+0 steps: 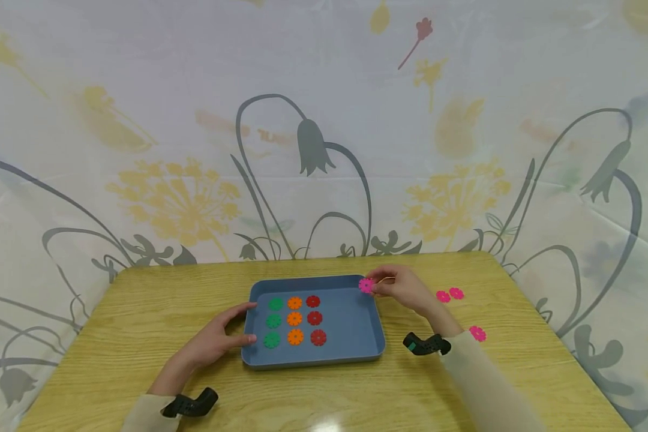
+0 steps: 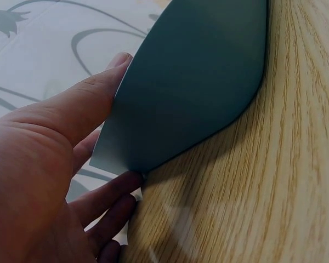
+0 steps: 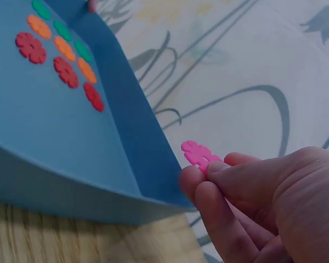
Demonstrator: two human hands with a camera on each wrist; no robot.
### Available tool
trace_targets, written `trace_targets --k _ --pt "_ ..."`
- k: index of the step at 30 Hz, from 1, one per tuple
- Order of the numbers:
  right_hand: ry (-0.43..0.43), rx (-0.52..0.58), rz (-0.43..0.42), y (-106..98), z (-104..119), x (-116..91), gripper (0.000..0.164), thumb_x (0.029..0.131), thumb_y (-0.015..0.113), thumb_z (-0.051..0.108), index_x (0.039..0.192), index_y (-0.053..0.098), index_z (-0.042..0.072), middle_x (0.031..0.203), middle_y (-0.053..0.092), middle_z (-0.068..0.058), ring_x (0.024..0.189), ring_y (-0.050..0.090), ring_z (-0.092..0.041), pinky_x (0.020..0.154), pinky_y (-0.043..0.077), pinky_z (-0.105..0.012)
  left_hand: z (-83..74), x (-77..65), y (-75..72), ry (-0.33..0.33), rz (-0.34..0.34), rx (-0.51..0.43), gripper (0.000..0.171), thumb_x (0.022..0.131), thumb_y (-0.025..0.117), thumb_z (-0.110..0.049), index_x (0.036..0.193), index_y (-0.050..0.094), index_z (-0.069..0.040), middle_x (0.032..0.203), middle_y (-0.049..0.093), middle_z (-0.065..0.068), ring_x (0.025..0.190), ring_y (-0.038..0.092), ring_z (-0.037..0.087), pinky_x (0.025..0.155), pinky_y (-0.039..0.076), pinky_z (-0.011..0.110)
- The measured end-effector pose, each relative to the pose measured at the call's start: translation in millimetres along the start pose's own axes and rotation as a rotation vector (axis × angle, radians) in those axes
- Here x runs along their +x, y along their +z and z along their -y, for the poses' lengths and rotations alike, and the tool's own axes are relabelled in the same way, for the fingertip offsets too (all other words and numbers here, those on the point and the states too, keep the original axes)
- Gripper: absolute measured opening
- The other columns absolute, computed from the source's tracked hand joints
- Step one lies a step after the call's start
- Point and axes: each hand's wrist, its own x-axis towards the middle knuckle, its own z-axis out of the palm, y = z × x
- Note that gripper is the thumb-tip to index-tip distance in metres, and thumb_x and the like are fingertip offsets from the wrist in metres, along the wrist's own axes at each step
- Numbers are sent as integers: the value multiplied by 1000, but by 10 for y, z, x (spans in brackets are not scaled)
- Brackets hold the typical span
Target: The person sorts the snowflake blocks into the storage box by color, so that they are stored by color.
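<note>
My right hand (image 1: 402,287) pinches a pink flower-shaped disc (image 1: 366,285) between thumb and fingertips, over the far right corner of the blue tray (image 1: 351,324). In the right wrist view, the pink disc (image 3: 200,155) stands tilted near the tray's rim. At the tray's left side, my left hand (image 1: 216,339) holds the rim, thumb and fingers spread along it. Inside the tray lie three columns of three similar discs: green discs (image 1: 273,321), orange discs (image 1: 294,318) and red discs (image 1: 315,318). The tray's right part shows bare bottom.
Two pink discs (image 1: 449,294) lie close together on the wooden table (image 1: 194,288), right of the tray. Another pink disc (image 1: 477,333) lies nearer, beside the right sleeve (image 1: 480,372). A flower-printed curtain (image 1: 324,120) hangs behind the table.
</note>
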Motion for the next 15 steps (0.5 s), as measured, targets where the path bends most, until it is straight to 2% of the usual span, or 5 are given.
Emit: trace_targets --k 5,12,15 --pt "-6 -54 7 149 14 122 23 86 65 4 109 64 0 99 61 -13 84 65 -24 74 54 -40 -6 -4 -4 1 -7 6 69 83 71 -32 142 40 -16 146 31 15 135 21 37 104 18 59" --pt "-46 -72 26 318 2 253 23 86 65 2 109 64 0 100 62 -15 84 64 -27 74 52 -47 -13 -2 -3 4 -10 3 70 82 72 -33 142 40 -15 146 31 15 135 21 37 104 18 58" --pt "-46 -124 16 365 -5 296 20 86 66 4 106 66 4 97 64 -10 82 63 -22 71 54 -41 -14 -3 -1 2 -11 -2 70 82 72 -32 142 40 -15 146 31 15 135 21 36 105 17 58"
